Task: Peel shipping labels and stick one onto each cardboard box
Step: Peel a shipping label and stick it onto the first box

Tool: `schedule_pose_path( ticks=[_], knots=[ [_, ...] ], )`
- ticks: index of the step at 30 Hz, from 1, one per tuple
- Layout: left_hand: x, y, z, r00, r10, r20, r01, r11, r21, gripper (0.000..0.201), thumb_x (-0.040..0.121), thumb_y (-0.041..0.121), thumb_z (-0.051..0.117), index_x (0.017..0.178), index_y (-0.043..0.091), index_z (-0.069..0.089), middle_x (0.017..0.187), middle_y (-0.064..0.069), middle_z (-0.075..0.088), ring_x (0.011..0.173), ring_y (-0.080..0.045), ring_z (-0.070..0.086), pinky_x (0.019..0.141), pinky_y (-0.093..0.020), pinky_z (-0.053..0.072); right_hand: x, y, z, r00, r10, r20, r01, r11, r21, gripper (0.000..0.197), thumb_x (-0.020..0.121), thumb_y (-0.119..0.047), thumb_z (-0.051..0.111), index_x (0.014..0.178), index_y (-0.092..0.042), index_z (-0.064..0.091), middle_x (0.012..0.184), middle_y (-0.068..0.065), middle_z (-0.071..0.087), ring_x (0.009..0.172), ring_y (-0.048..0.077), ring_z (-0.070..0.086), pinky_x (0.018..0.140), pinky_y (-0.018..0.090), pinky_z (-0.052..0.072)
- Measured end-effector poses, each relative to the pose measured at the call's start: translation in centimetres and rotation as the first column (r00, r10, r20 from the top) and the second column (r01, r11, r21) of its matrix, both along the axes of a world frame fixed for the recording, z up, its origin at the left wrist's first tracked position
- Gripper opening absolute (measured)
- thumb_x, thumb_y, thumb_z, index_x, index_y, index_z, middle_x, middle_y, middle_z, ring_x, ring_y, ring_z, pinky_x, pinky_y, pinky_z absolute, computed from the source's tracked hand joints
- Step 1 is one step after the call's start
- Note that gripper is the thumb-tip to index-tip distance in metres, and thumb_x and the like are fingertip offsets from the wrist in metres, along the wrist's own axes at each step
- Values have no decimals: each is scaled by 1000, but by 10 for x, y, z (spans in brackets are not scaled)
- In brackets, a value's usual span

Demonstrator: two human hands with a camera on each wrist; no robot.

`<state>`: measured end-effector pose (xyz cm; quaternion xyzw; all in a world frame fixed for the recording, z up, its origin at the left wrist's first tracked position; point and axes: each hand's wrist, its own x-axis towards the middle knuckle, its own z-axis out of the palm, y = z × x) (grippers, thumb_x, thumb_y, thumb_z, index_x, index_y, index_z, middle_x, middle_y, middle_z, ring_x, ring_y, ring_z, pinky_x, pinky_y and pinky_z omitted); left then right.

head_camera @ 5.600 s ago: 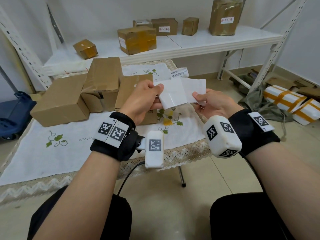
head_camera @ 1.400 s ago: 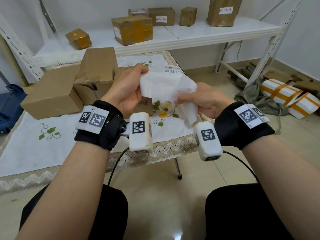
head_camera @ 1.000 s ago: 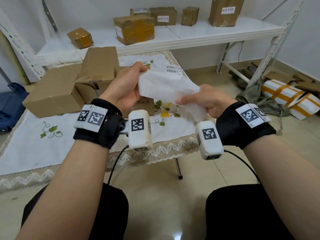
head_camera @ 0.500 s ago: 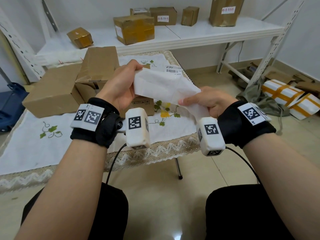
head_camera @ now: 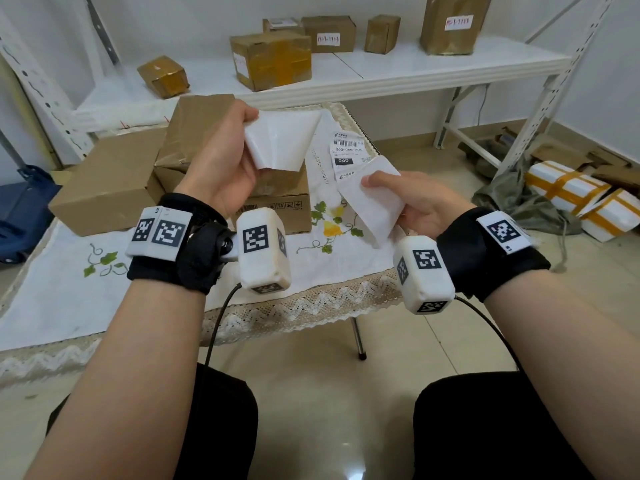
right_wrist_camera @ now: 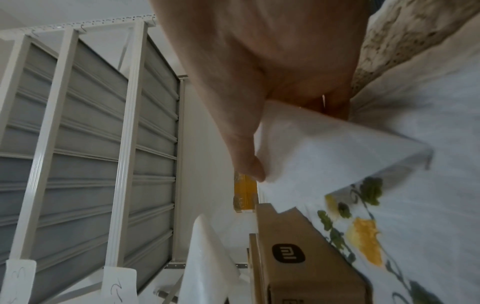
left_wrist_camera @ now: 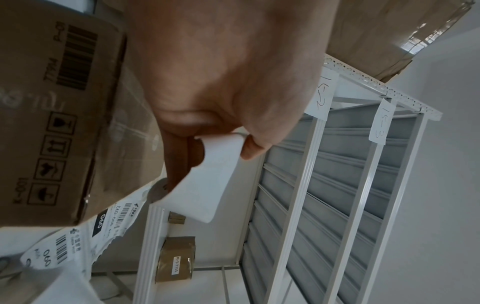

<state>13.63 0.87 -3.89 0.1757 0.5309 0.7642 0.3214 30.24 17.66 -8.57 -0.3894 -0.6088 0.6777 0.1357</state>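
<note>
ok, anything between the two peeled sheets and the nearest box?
Nothing visible. The left hand pinches the glossy sheet close by the printed box; the right hand holds the matte sheet beside it, over the tablecloth. Which sheet is the label, I cannot tell.

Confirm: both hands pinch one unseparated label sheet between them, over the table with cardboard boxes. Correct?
Not quite. The head view shows two separate pieces: the left hand holds a glossy sheet, the right hand holds a matte sheet, with a clear gap between them. The rest stands: both are over the table with the cardboard boxes.
</note>
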Motion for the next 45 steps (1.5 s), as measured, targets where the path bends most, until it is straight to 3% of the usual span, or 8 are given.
schedule_pose_path(
  ticks=[3,10,15,19,26,35,39,45],
  knots=[
    [-4,-4,4,999,-7,-37,8,999,36,15,103,23,45,112,14,53,110,-6,76,113,-22,71,94,-37,58,-3,3,0,997,-75,-21,76,997,33,21,88,-26,77,100,-13,67,112,13,76,86,24,73,81,38,61],
    [-17,-11,10,996,8,-83,1,993,114,19,100,28,53,113,14,54,118,-9,72,114,-25,70,90,-42,58,-5,13,1,988,-152,-37,156,971,179,49,83,-9,82,123,-15,54,108,5,65,81,17,65,59,28,52],
    [-10,-10,10,988,-16,-150,29,996,89,19,102,33,50,109,18,58,111,-5,70,106,-20,69,86,-35,54,-13,14,6,998,-55,9,48,932,360,20,84,-5,80,81,-18,64,86,-1,67,66,9,62,52,16,49],
    [-11,-10,9,981,-30,-194,45,996,74,31,96,40,56,118,18,59,127,-10,68,118,-23,65,87,-33,52,-21,10,10,996,40,83,-71,911,406,20,86,-20,79,68,-23,72,88,-9,70,91,15,59,87,30,48],
    [-16,-16,7,975,0,-224,17,997,72,54,89,45,63,134,16,55,140,-16,60,110,-21,60,80,-29,53,-24,7,31,997,-77,11,63,883,466,4,90,-22,72,91,-19,74,90,-6,63,93,13,53,63,20,36],
    [-20,-12,10,949,76,-307,-74,997,20,54,70,52,73,114,20,68,119,-6,69,101,-21,69,77,-37,60,-55,-19,52,975,46,-217,30,942,334,15,97,-23,64,100,-14,75,90,-1,75,80,12,67,75,25,53],
    [-18,-7,12,824,129,-552,-220,970,-103,38,71,56,74,100,32,66,104,8,73,100,-14,70,88,-37,56,-76,-36,56,918,79,-388,-38,993,112,22,100,-25,63,106,-4,68,95,13,75,80,22,74,82,33,62],
    [-24,-4,11,572,-37,-819,-216,957,-195,58,72,50,78,118,22,55,125,7,63,118,-4,60,95,-21,51,-104,-52,66,864,24,-503,-46,998,-32,32,97,-23,69,116,1,57,85,10,70,64,18,69,68,30,62]
  ],
)
